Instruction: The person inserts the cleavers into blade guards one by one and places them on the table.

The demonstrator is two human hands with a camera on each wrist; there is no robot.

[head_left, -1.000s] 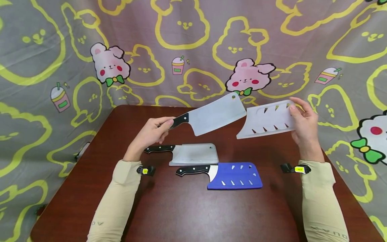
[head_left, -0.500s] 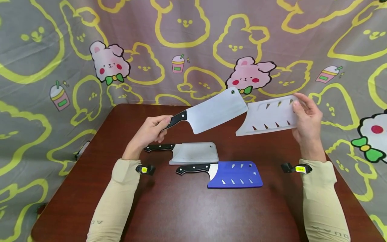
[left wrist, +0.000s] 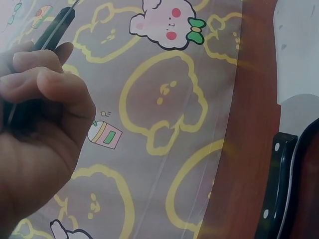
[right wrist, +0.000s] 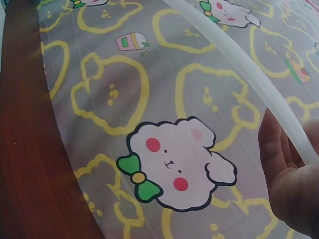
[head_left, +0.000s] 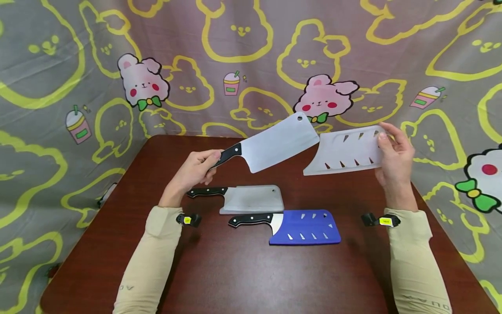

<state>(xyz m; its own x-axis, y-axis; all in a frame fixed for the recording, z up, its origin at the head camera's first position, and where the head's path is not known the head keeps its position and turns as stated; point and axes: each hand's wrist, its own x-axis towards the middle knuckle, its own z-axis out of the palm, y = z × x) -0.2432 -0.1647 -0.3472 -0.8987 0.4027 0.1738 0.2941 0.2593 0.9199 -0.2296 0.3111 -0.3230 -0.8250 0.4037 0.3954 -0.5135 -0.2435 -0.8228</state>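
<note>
Above the table, my left hand [head_left: 196,168] grips the black handle of a bare cleaver [head_left: 280,144], its blade tilted up to the right. In the left wrist view the fingers curl round that handle [left wrist: 55,27]. My right hand [head_left: 396,155] pinches the far end of a white slotted blade sheath [head_left: 349,150] between thumb and fingers. The sheath's open end faces the blade's tip; the two look very close in the head view, and I cannot tell whether they touch. The right wrist view shows the sheath [right wrist: 244,64] edge-on.
Below the hands, a cleaver in a pale sheath [head_left: 255,199] lies on the brown table [head_left: 251,279]. Just in front of it lies another cleaver in a blue slotted sheath [head_left: 307,227]. Both handles point left. A patterned curtain [head_left: 259,52] hangs behind and at both sides.
Both hands and what they hold have shifted only slightly. The right hand rose a little and then came slightly left with the sheath. The cleavers on the table have stayed put.
</note>
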